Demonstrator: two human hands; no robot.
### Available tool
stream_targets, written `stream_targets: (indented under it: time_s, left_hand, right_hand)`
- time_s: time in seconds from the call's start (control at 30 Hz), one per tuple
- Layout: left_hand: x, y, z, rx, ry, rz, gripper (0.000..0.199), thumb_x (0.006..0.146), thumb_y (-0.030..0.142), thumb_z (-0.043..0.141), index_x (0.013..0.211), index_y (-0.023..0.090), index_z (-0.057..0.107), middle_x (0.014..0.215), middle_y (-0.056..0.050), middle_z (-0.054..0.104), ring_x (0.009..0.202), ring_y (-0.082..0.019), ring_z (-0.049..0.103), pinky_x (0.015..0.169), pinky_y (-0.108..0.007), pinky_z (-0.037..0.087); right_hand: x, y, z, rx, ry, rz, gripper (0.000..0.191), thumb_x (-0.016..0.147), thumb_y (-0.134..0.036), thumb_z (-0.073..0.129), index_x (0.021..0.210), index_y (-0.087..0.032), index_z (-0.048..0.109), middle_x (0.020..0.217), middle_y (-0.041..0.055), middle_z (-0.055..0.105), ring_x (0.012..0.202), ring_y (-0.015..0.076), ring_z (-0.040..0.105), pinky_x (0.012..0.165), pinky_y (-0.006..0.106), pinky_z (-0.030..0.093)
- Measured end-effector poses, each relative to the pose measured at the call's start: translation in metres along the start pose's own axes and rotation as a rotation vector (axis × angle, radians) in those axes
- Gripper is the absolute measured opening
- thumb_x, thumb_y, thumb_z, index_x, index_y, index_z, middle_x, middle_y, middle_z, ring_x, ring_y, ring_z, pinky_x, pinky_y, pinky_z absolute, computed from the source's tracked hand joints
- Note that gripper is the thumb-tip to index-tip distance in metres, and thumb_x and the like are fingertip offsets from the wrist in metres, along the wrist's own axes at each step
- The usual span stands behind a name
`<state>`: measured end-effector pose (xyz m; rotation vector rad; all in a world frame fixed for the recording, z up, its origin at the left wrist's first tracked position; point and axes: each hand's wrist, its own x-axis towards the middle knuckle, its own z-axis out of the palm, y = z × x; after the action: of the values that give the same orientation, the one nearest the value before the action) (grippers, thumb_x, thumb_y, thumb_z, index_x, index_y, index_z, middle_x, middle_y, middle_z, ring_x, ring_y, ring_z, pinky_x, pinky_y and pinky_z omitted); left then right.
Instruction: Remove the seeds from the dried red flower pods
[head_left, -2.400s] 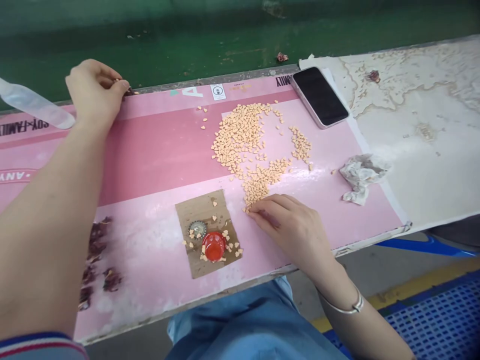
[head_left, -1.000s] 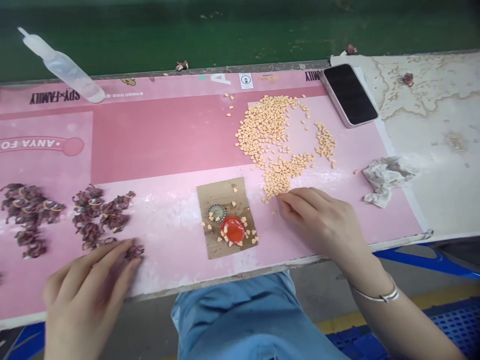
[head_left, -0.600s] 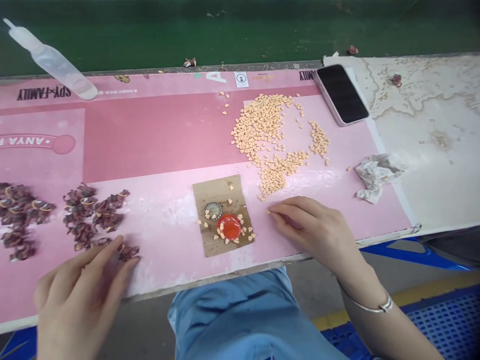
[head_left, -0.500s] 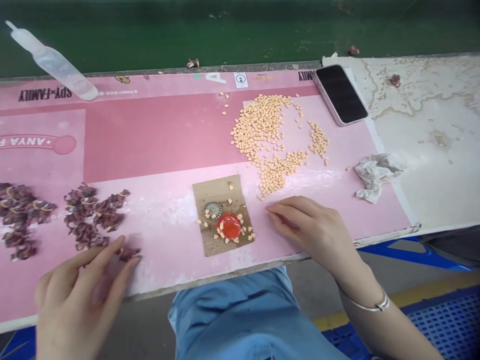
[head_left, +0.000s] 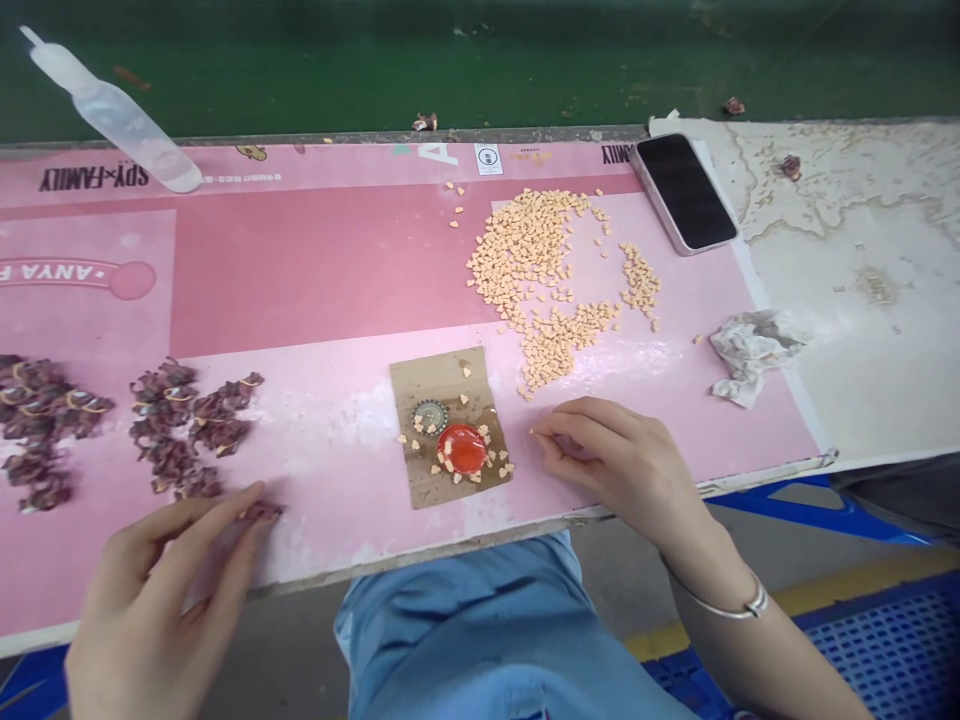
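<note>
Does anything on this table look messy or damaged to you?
Yes. The white surface at the right has blotchy brown stains, as if marked or worn. A crumpled tissue lies over the pink mat's right edge. One dark shrivelled piece sits among the stains, far from the similar clusters at the left.

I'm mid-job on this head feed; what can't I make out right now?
All in the head view:
- Pale speck at the right hand's pinch: too small to identify.
- Dark red piece: partly covered by the left hand; whether it is gripped is unclear.
- Leftmost dark bundles: cut off by the left edge.
</note>
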<state>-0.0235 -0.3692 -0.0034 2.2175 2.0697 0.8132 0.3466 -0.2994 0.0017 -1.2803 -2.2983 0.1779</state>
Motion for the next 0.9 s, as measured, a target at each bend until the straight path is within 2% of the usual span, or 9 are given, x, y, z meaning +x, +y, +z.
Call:
stream_targets:
  time_s: [0.13,0.23,0.33,0.47,0.63,0.73,0.8,0.9]
  left_hand:
    - [-0.002,0.001,0.000,-0.038,0.003,-0.030,0.042,0.096,0.030,0.074,0.133,0.049,0.074,0.107,-0.007,0.072,0.088,-0.031,0.070,0.085,-0.052,0.057]
    - [-0.002,0.000,0.002,-0.034,0.011,-0.056,0.032,0.094,0.030,0.076,0.122,0.044,0.080,0.103,-0.007,0.074,0.087,-0.031,0.070,0.088,-0.054,0.058]
    - [-0.002,0.001,0.001,-0.070,-0.007,-0.091,0.023,0.092,0.030,0.077,0.113,0.040,0.082,0.105,-0.007,0.076,0.090,-0.032,0.072,0.093,-0.055,0.058]
    - [-0.003,0.009,-0.002,-0.138,-0.042,-0.090,0.024,0.095,0.026,0.073,0.111,0.042,0.080,0.105,-0.003,0.078,0.093,-0.031,0.073,0.099,-0.055,0.056]
    - [-0.001,0.016,-0.002,-0.112,-0.034,-0.075,0.021,0.094,0.024,0.075,0.106,0.040,0.078,0.098,-0.003,0.078,0.084,-0.030,0.071,0.091,-0.054,0.056]
    - [0.001,0.017,0.000,-0.095,0.023,-0.052,0.013,0.092,0.026,0.079,0.101,0.035,0.076,0.091,-0.003,0.078,0.076,-0.028,0.070,0.078,-0.051,0.057]
    - [0.002,0.022,0.002,-0.120,0.055,-0.066,0.011,0.091,0.027,0.080,0.098,0.033,0.075,0.089,-0.002,0.079,0.076,-0.027,0.072,0.073,-0.049,0.058]
    - [0.003,0.040,0.005,-0.231,0.075,-0.094,0.014,0.090,0.024,0.081,0.099,0.032,0.074,0.095,-0.003,0.079,0.084,-0.027,0.077,0.075,-0.048,0.063]
  right_hand:
    - [0.003,-0.013,0.013,0.233,0.053,0.174,0.019,0.097,-0.012,0.062,0.085,-0.023,0.073,0.076,-0.0002,0.074,0.055,0.0102,0.062,0.051,0.021,0.051]
    - [0.006,-0.017,0.022,0.260,0.068,0.259,0.019,0.095,-0.014,0.062,0.082,-0.022,0.074,0.074,0.0000,0.074,0.054,0.0106,0.060,0.051,0.022,0.052]
    - [0.007,-0.017,0.026,0.245,0.059,0.270,0.018,0.093,-0.013,0.063,0.082,-0.022,0.074,0.074,-0.0003,0.073,0.054,0.0107,0.060,0.051,0.022,0.051]
    - [0.007,-0.016,0.025,0.239,0.052,0.242,0.018,0.092,-0.011,0.062,0.082,-0.022,0.073,0.073,-0.0009,0.072,0.055,0.0105,0.060,0.051,0.020,0.051]
    - [0.007,-0.017,0.026,0.227,0.073,0.232,0.017,0.092,-0.010,0.062,0.083,-0.021,0.071,0.073,-0.0006,0.072,0.056,0.0106,0.061,0.050,0.020,0.050]
    - [0.008,-0.018,0.026,0.246,0.072,0.242,0.017,0.092,-0.010,0.062,0.083,-0.022,0.071,0.073,-0.0007,0.072,0.056,0.0108,0.061,0.050,0.020,0.050]
    - [0.009,-0.018,0.025,0.276,0.078,0.252,0.017,0.092,-0.010,0.063,0.082,-0.021,0.071,0.074,-0.0005,0.073,0.055,0.0106,0.061,0.049,0.021,0.049]
    - [0.012,-0.023,0.017,0.322,0.112,0.260,0.016,0.092,-0.010,0.065,0.082,-0.022,0.070,0.074,-0.0007,0.073,0.054,0.0104,0.060,0.046,0.021,0.048]
